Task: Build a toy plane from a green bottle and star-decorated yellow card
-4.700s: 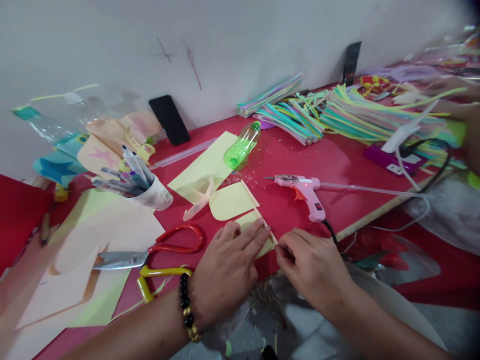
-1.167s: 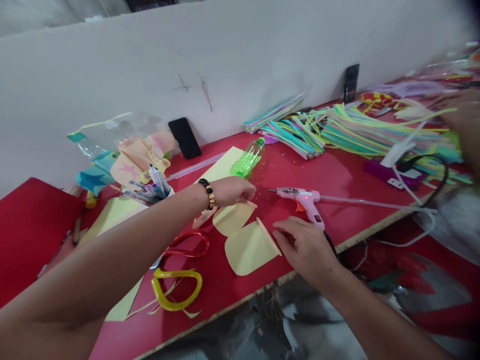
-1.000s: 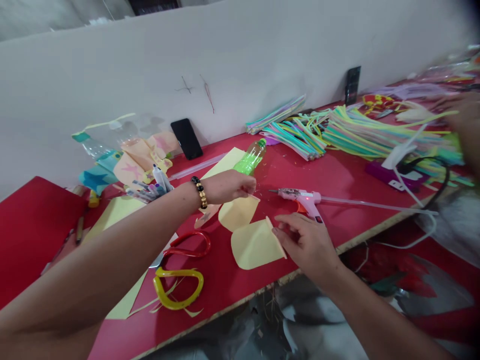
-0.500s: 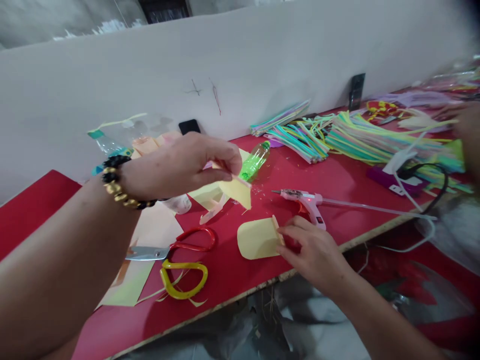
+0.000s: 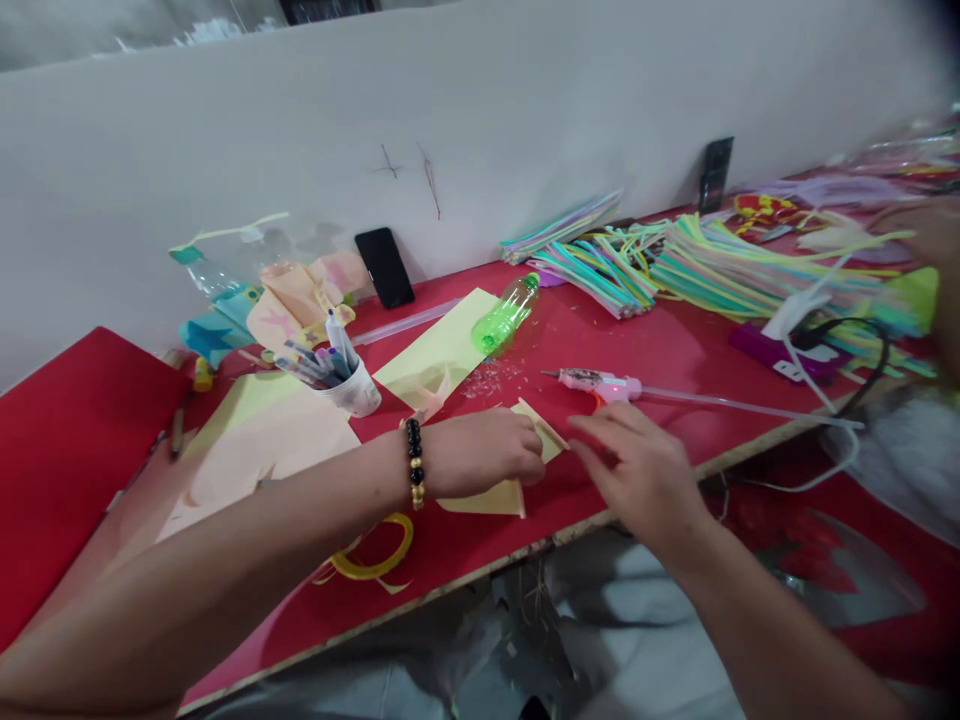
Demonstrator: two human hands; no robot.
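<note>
My left hand (image 5: 487, 455), with a black and gold bead bracelet at the wrist, is closed on a yellow paper piece (image 5: 552, 440) that has a narrow folded edge. Below that hand a second yellow paper piece (image 5: 491, 498) lies on the red tabletop, partly covered. My right hand (image 5: 649, 485) is just right of the held paper, thumb and fingers apart, with nothing visible between them. Right behind its fingers lies a pink glue gun (image 5: 600, 383) with a clear glue stick in its back; its handle is hidden. Scissors show only a yellow handle loop (image 5: 379, 555) under my left forearm.
A cup of pens (image 5: 360, 392), a green plastic bottle (image 5: 506, 315) and yellow paper (image 5: 435, 350) stand or lie behind my hands. A phone (image 5: 385, 268) leans on the wall. Pipe cleaners (image 5: 600, 275) are heaped at the back right. Another person's arm (image 5: 943, 290) shows at the right edge.
My left hand has come down and right with its paper piece, over the one on the table. My right hand has let go of that lower piece and moved slightly up and right.
</note>
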